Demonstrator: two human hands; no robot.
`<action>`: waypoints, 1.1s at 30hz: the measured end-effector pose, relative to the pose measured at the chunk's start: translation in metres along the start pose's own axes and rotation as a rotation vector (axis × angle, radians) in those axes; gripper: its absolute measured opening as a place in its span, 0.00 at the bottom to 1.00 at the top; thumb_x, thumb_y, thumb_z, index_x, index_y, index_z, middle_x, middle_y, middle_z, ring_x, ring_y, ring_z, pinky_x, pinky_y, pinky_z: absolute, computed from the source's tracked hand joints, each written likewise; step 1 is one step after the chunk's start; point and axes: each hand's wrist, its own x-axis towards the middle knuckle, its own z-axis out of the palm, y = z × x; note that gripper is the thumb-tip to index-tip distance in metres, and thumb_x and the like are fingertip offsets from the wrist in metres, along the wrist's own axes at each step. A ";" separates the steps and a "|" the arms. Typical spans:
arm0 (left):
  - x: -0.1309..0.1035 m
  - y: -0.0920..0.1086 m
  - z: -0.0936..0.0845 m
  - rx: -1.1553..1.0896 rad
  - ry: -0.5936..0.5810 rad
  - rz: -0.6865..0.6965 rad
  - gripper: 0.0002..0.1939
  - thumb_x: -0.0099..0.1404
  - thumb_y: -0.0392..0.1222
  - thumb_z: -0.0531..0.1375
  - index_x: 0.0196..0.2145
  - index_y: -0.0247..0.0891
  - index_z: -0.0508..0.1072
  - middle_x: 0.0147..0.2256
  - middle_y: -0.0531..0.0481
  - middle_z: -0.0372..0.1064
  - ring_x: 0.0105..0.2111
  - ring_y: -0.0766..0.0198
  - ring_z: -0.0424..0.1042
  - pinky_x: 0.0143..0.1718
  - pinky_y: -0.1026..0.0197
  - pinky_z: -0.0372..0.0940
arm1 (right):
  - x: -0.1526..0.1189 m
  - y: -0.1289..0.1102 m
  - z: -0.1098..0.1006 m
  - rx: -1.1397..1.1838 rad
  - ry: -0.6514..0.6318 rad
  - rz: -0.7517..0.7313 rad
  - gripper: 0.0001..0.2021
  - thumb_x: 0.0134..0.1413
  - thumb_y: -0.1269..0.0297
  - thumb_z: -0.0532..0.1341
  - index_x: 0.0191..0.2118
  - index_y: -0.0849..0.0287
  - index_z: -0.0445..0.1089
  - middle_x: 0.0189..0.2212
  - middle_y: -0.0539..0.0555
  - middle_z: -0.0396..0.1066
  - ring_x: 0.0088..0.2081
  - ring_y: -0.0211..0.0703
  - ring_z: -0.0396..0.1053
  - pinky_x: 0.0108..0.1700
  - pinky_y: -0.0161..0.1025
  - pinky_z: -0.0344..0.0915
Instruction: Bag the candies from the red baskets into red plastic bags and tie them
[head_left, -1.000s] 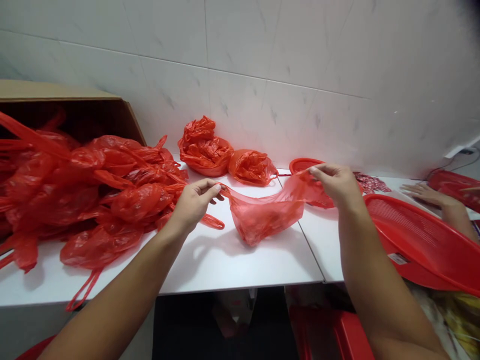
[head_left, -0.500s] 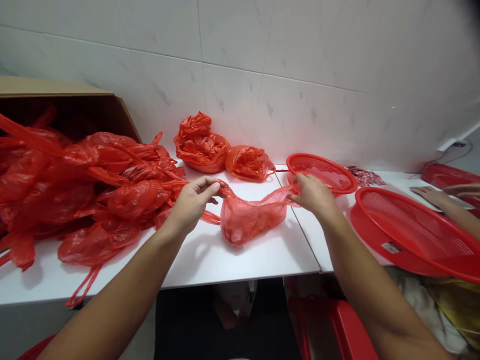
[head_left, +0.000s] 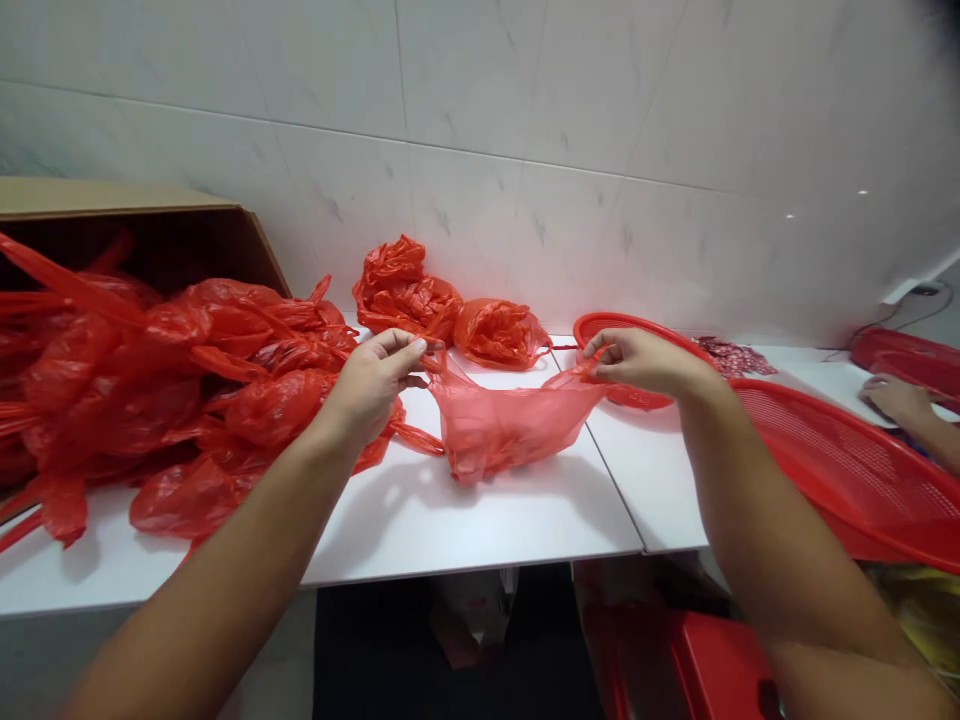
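Note:
A thin red plastic bag (head_left: pixel 517 425) stretches between my two hands over the white table. My left hand (head_left: pixel 382 375) pinches its left handle between thumb and fingers. At the other side, my right hand (head_left: pixel 630 358) grips the right handle. Something inside weighs the bag's bottom down, but the plastic blurs what it is. Close by on the left lies a large heap of filled red plastic bags (head_left: pixel 255 400). Behind the held bag, two rolled-open red bags (head_left: pixel 501 332) stuffed with crumpled plastic stand against the wall.
A cardboard box (head_left: pixel 259 240) lies at the far left behind the heap. Red mesh baskets (head_left: pixel 847 450) stand on the right, the nearer one partly behind my right forearm. Another person's hand (head_left: pixel 896 395) rests at the far right. A red stool (head_left: pixel 720 660) is under the table (head_left: pixel 420 540).
Both hands have risen slightly and the bag is spread wider and flatter between them. My right hand has turned, with the wrist further right. The other person's hand has shifted.

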 end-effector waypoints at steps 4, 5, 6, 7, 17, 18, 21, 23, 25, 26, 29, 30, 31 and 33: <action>0.004 0.003 0.000 0.024 0.010 0.031 0.16 0.58 0.49 0.71 0.33 0.37 0.72 0.34 0.47 0.77 0.29 0.65 0.73 0.32 0.62 0.66 | -0.001 0.001 -0.008 -0.202 0.086 0.075 0.08 0.55 0.59 0.64 0.29 0.55 0.74 0.27 0.49 0.74 0.27 0.40 0.67 0.28 0.37 0.56; 0.004 0.003 -0.001 0.031 0.013 0.041 0.15 0.58 0.48 0.71 0.33 0.37 0.73 0.33 0.47 0.77 0.28 0.66 0.71 0.31 0.63 0.65 | -0.001 0.004 -0.011 -0.199 0.120 0.091 0.09 0.56 0.58 0.63 0.28 0.56 0.73 0.25 0.49 0.72 0.25 0.39 0.64 0.27 0.37 0.55; 0.005 0.002 -0.001 0.037 0.016 0.050 0.14 0.58 0.48 0.71 0.33 0.37 0.74 0.32 0.48 0.76 0.26 0.67 0.69 0.30 0.64 0.64 | -0.002 0.006 -0.012 -0.176 0.156 0.097 0.09 0.57 0.58 0.62 0.29 0.56 0.72 0.25 0.49 0.72 0.24 0.38 0.63 0.28 0.37 0.54; 0.005 0.002 -0.002 0.040 0.017 0.058 0.14 0.58 0.47 0.71 0.34 0.37 0.74 0.32 0.48 0.76 0.26 0.68 0.68 0.30 0.64 0.63 | -0.003 0.008 -0.014 -0.139 0.189 0.092 0.09 0.58 0.58 0.61 0.29 0.56 0.72 0.26 0.48 0.72 0.25 0.37 0.63 0.29 0.37 0.55; -0.008 0.001 0.005 0.043 -0.019 0.033 0.16 0.57 0.50 0.73 0.36 0.38 0.76 0.31 0.51 0.72 0.26 0.67 0.67 0.30 0.63 0.63 | 0.007 -0.033 0.039 -0.545 0.461 -0.117 0.15 0.57 0.48 0.66 0.37 0.56 0.74 0.41 0.61 0.76 0.44 0.54 0.72 0.43 0.43 0.65; -0.009 0.000 0.007 0.057 -0.025 0.038 0.16 0.57 0.50 0.72 0.37 0.38 0.76 0.31 0.51 0.73 0.26 0.66 0.68 0.30 0.62 0.62 | 0.016 -0.038 0.047 -0.621 0.433 -0.058 0.20 0.53 0.46 0.69 0.43 0.57 0.74 0.45 0.64 0.75 0.48 0.59 0.72 0.44 0.45 0.66; -0.010 -0.003 0.009 0.091 -0.045 0.054 0.16 0.59 0.51 0.72 0.39 0.39 0.76 0.31 0.52 0.72 0.27 0.66 0.68 0.31 0.62 0.62 | 0.044 -0.048 0.067 -0.731 0.281 0.123 0.31 0.46 0.55 0.76 0.55 0.60 0.71 0.50 0.71 0.74 0.52 0.66 0.73 0.46 0.49 0.69; -0.011 -0.004 0.007 0.101 -0.043 0.065 0.16 0.60 0.51 0.71 0.40 0.40 0.76 0.31 0.53 0.71 0.27 0.66 0.68 0.32 0.62 0.63 | 0.057 -0.051 0.072 -0.723 0.215 0.170 0.25 0.50 0.63 0.74 0.54 0.61 0.72 0.47 0.72 0.76 0.50 0.65 0.76 0.46 0.50 0.70; -0.010 -0.003 0.002 0.114 -0.036 0.071 0.16 0.61 0.50 0.71 0.41 0.40 0.76 0.32 0.53 0.72 0.28 0.66 0.69 0.33 0.62 0.63 | 0.062 -0.053 0.067 -0.700 0.186 0.152 0.17 0.52 0.67 0.71 0.49 0.60 0.76 0.42 0.70 0.78 0.48 0.64 0.78 0.44 0.49 0.70; -0.010 -0.003 -0.001 0.121 -0.030 0.073 0.16 0.60 0.50 0.71 0.41 0.40 0.76 0.33 0.53 0.72 0.28 0.66 0.69 0.33 0.63 0.64 | 0.062 -0.054 0.061 -0.690 0.168 0.140 0.15 0.50 0.68 0.71 0.46 0.59 0.77 0.40 0.69 0.79 0.46 0.63 0.78 0.43 0.49 0.70; -0.006 0.000 -0.009 0.125 0.006 0.076 0.16 0.59 0.49 0.71 0.41 0.39 0.76 0.33 0.52 0.73 0.28 0.66 0.69 0.31 0.63 0.63 | 0.056 -0.058 0.032 -0.631 0.103 0.106 0.15 0.45 0.72 0.71 0.41 0.55 0.79 0.33 0.61 0.79 0.39 0.58 0.79 0.38 0.45 0.69; -0.004 0.001 -0.010 0.115 0.027 0.078 0.16 0.58 0.48 0.72 0.41 0.38 0.77 0.33 0.51 0.73 0.28 0.66 0.69 0.31 0.63 0.63 | 0.053 -0.059 0.020 -0.574 0.086 0.096 0.17 0.43 0.74 0.70 0.42 0.53 0.79 0.31 0.58 0.79 0.36 0.56 0.78 0.37 0.44 0.69; -0.002 0.002 -0.011 0.099 0.048 0.081 0.16 0.57 0.48 0.72 0.40 0.38 0.77 0.34 0.51 0.74 0.28 0.67 0.69 0.31 0.63 0.63 | 0.050 -0.061 0.008 -0.503 0.076 0.088 0.19 0.43 0.75 0.69 0.43 0.52 0.79 0.30 0.56 0.79 0.35 0.53 0.78 0.36 0.43 0.68; 0.001 0.004 -0.011 0.063 0.079 0.090 0.16 0.56 0.47 0.72 0.40 0.38 0.77 0.36 0.50 0.75 0.28 0.67 0.69 0.31 0.63 0.63 | 0.044 -0.064 -0.013 -0.390 0.075 0.091 0.17 0.43 0.76 0.67 0.41 0.52 0.79 0.28 0.54 0.79 0.33 0.51 0.77 0.35 0.43 0.68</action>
